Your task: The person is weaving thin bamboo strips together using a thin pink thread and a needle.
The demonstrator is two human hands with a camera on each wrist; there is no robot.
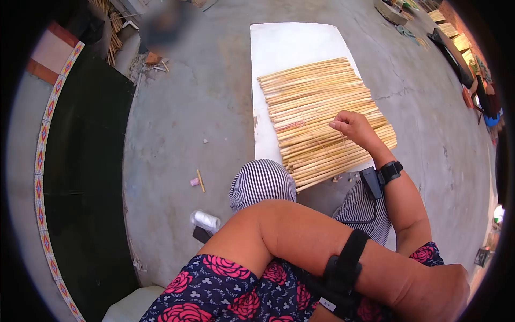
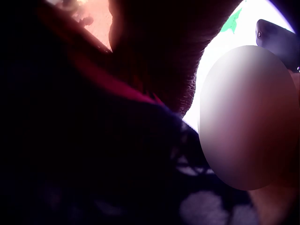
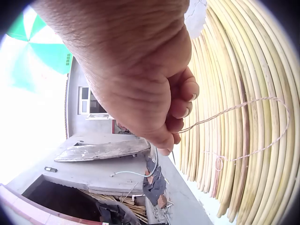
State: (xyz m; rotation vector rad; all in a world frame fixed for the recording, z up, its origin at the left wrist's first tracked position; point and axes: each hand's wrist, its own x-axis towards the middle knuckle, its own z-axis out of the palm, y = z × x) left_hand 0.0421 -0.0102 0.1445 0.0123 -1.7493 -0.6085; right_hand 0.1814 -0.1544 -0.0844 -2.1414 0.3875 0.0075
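Observation:
My right hand (image 1: 355, 127) is over a mat of pale sticks (image 1: 316, 96) laid side by side. Its curled fingers pinch a thin pinkish-white string (image 3: 225, 111), which runs out from the fingertips and loops across the sticks in the right wrist view. A small coil of string (image 1: 299, 123) lies on the mat. My left arm crosses in front of my body, so the left hand (image 1: 442, 290) is at the lower right, away from the sticks. Its fingers are hidden in the head view, and the left wrist view is mostly dark.
A white board (image 1: 295, 40) lies under the sticks. On the concrete floor to the left are a small pink spool (image 1: 194, 182), a short stick (image 1: 201, 181) and a white roll in plastic (image 1: 206, 220). Striped trouser knees (image 1: 263, 182) border the mat's near edge.

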